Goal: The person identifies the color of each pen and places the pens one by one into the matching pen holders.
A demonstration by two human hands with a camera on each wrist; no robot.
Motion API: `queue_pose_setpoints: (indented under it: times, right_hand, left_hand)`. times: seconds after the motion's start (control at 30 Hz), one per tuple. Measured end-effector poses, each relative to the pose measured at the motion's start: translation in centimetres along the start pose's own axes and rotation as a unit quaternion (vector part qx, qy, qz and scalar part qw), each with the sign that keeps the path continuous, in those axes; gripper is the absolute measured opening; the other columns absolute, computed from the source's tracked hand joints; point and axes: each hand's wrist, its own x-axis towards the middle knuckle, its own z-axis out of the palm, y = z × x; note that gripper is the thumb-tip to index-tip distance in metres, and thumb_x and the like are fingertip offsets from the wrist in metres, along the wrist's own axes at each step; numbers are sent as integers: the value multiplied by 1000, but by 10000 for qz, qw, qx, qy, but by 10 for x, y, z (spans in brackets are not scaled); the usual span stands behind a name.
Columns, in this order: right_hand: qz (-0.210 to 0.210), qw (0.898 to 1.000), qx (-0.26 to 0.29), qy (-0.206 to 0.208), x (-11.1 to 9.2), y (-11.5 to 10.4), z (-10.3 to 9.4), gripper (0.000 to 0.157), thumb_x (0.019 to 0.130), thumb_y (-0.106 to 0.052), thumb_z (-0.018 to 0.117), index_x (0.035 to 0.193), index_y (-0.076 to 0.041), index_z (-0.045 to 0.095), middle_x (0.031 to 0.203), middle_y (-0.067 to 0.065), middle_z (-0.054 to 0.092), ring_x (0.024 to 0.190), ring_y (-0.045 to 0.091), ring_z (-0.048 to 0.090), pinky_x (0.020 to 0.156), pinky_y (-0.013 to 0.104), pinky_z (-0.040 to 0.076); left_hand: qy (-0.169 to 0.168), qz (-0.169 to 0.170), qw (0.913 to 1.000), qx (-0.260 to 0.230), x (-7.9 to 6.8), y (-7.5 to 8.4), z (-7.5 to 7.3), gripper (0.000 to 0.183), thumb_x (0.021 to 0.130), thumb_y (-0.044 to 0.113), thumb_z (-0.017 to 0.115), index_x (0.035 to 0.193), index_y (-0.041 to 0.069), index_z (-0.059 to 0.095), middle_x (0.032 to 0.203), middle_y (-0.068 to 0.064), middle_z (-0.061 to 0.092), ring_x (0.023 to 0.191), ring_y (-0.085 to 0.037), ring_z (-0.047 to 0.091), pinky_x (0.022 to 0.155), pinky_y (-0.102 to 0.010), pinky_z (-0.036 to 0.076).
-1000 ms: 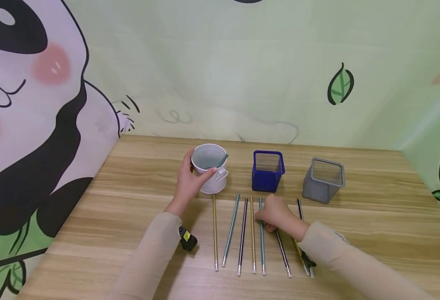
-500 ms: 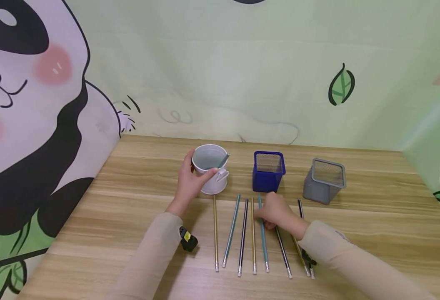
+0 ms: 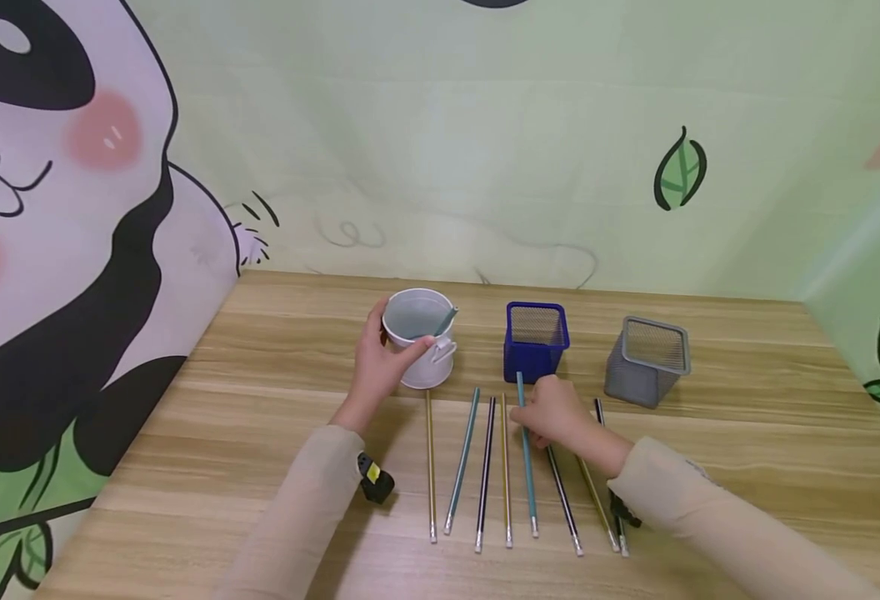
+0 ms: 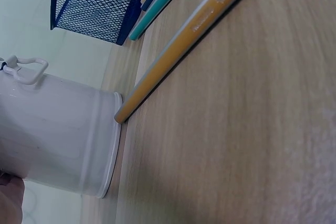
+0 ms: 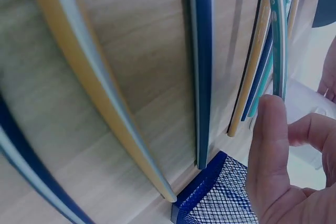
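My left hand [image 3: 380, 367] holds a small white metal pail [image 3: 419, 373] by its side, thumb near the front handle. A teal pencil [image 3: 447, 318] leans inside the pail. My right hand [image 3: 556, 412] pinches another teal pencil [image 3: 527, 479] between thumb and fingers, as the right wrist view also shows. The far end of that pencil overlaps the blue mesh pencil cup [image 3: 532, 362] in the head view; its eraser end points towards me. To its left lie a gold pencil [image 3: 507, 483], a dark pencil [image 3: 487, 475], a teal pencil [image 3: 462, 462] and a gold pencil [image 3: 430, 467].
Right of the held pencil lie a dark pencil [image 3: 564, 500], a gold pencil [image 3: 597, 500] and another dark pencil [image 3: 601, 417], partly under my right forearm. A grey mesh cup [image 3: 638, 379] stands at the back right. Behind the wooden table [image 3: 770, 433] hangs a panda-printed backdrop [image 3: 410, 150].
My right hand has taken hold of the teal pencil and shifted it slightly away from me, towards the blue cup, tilting it a little. The left hand and pail have stayed in place.
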Motion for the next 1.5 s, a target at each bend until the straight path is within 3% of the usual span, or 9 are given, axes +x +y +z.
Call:
queue_pose_setpoints:
  times: [0.47, 0.77, 0.97, 1.2, 1.37, 1.5]
  right_hand:
    - [-338, 9990, 114, 285, -3, -7, -9, 40, 82, -8, 61, 49, -15, 38, 43, -4, 47, 43, 20, 62, 40, 22, 49]
    - [-559, 9965, 24, 627, -5, -15, -17, 13, 80, -9, 64, 78, -3, 53, 60, 4, 61, 45, 13, 62, 43, 21, 46]
    - [-1021, 9901, 84, 962, -11, -18, -18, 13, 78, -4, 62, 86, 4, 57, 71, 11, 66, 46, 11, 60, 47, 24, 51]
    - [-1274, 9847, 5, 1192, -11, -20, -19, 13, 79, -4, 63, 88, 5, 59, 76, 13, 67, 55, 13, 60, 52, 25, 52]
    - [-1473, 9814, -4, 1230, -13, -21, -22, 23, 81, -2, 62, 100, 12, 62, 77, 14, 67, 58, 14, 60, 53, 26, 52]
    - [-1622, 9778, 69, 1325, -15, -21, -24, 17, 81, -1, 61, 95, 9, 64, 76, 14, 67, 60, 15, 61, 53, 24, 51]
  left_hand:
    - [-13, -48, 10000, 65, -1, -2, -3, 84, 75, 14, 81, 142, 1, 34, 133, -21, 49, 126, -32, 47, 110, -40, 36]
    - [-7, 74, 10000, -19, 1, -1, -5, 84, 74, 15, 82, 142, 1, 35, 133, -21, 49, 125, -33, 48, 110, -42, 36]
    - [24, 27, 10000, 37, 1, 0, -5, 83, 75, 15, 81, 142, 0, 34, 132, -20, 49, 124, -32, 48, 110, -40, 36]
    - [5, 17, 10000, 61, 0, -1, -4, 83, 75, 15, 81, 142, 0, 34, 133, -20, 49, 125, -32, 47, 111, -40, 36]
    - [-63, 11, 10000, 3, -2, 5, -4, 84, 75, 14, 81, 143, -1, 33, 134, -22, 48, 128, -33, 45, 112, -41, 34]
    - [-69, -69, 9999, 75, -1, 1, -1, 85, 75, 15, 81, 144, 1, 32, 136, -20, 47, 129, -31, 44, 112, -38, 34]
